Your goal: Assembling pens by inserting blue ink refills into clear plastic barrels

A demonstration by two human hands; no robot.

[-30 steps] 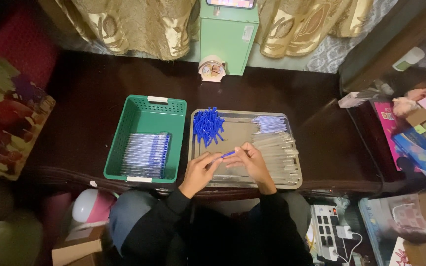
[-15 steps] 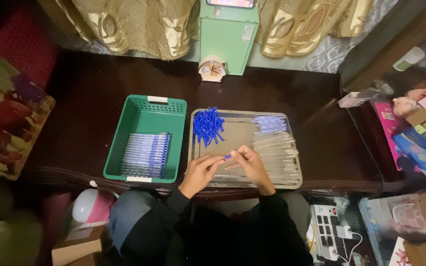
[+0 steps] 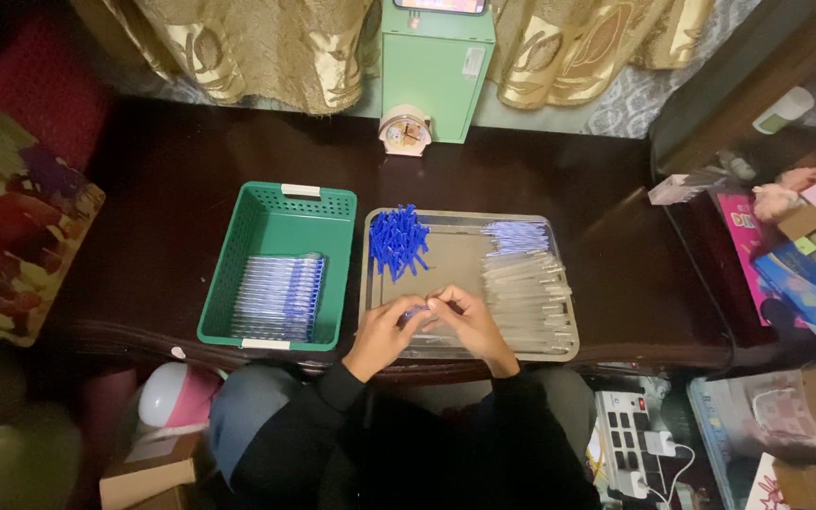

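Metal tray (image 3: 465,351) on dark worktop (image 3: 191,189), beside green basket (image 3: 276,203) of finished pens (image 3: 278,297). Left hand (image 3: 384,331) and right hand (image 3: 465,321) touching over tray's near edge, fingers pinched together on small blue pen part (image 3: 416,312). Blue caps (image 3: 397,241) heaped behind, clear barrels (image 3: 526,293) to the right.

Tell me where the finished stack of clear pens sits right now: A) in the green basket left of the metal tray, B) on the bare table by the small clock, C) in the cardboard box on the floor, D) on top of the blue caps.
A: the assembled pens lie stacked in the green basket, left of the metal tray, over which both hands meet.
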